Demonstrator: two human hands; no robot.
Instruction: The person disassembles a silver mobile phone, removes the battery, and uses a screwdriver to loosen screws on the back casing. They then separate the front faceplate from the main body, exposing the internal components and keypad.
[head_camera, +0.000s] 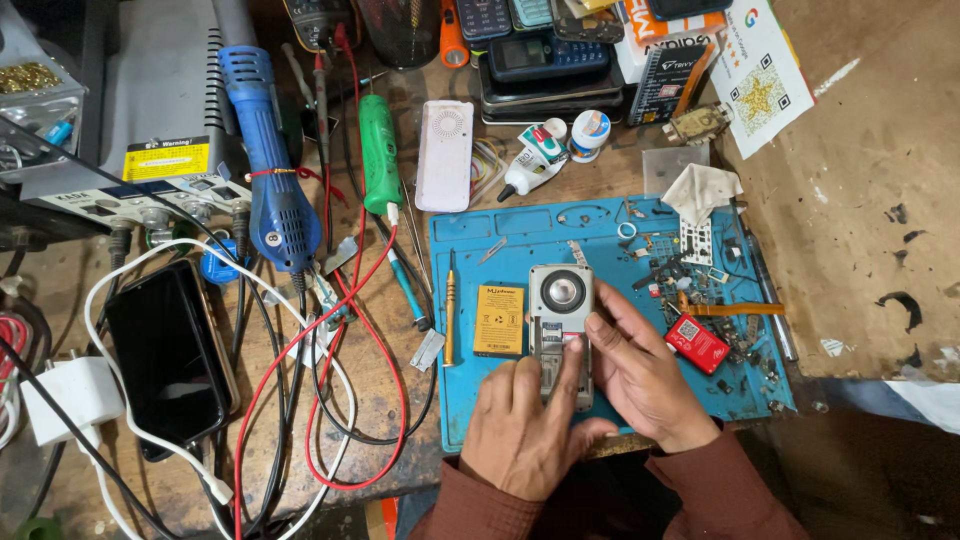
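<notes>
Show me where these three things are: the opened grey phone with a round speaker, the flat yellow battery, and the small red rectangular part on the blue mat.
Opened grey phone (561, 293), head view: on its round speaker.
Flat yellow battery (499, 320), head view: centre of its label face.
Small red rectangular part (697, 344), head view: middle of its top.

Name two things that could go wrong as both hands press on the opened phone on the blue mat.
1. The loose small parts lie close beside the right hand; a nudge might scatter them.
2. The left hand pushes a fingertip into the opened phone; hard pressure could harm its exposed board.
</notes>
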